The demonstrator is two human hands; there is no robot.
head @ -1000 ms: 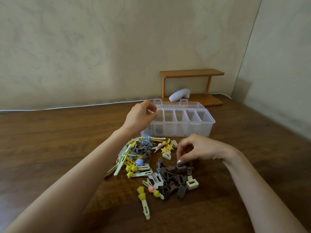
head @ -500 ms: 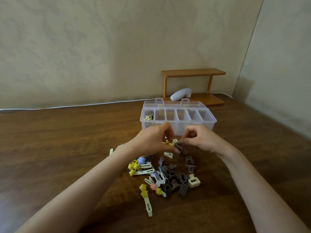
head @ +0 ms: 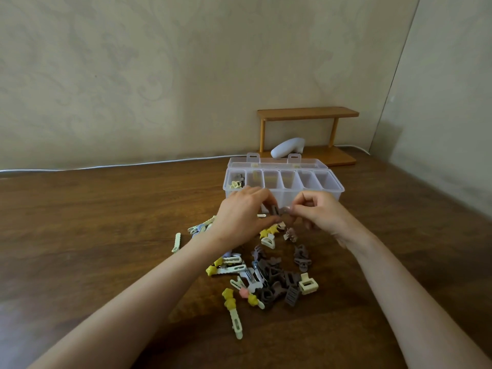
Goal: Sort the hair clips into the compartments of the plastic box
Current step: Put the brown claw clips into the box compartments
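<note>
A clear plastic box [head: 332, 191] with several compartments stands open on the wooden table; its leftmost compartment holds a few clips [head: 236, 182]. A pile of hair clips [head: 269, 272] in yellow, cream, brown and grey lies in front of it. My left hand [head: 241, 217] and my right hand [head: 323, 213] meet just in front of the box, above the pile. Both pinch small brown clips [head: 275, 210] between their fingertips. How the clips are joined is hidden by the fingers.
A small wooden shelf [head: 306, 114] stands behind the box against the wall, with a white object [head: 287, 147] under it. A white cable [head: 106, 166] runs along the table's back edge. A cream clip [head: 176, 242] lies apart on the left.
My left hand came back from the box's left compartment to the pile. My right hand lifted a brown clip from the pile, and the two hands met in front of the box.
</note>
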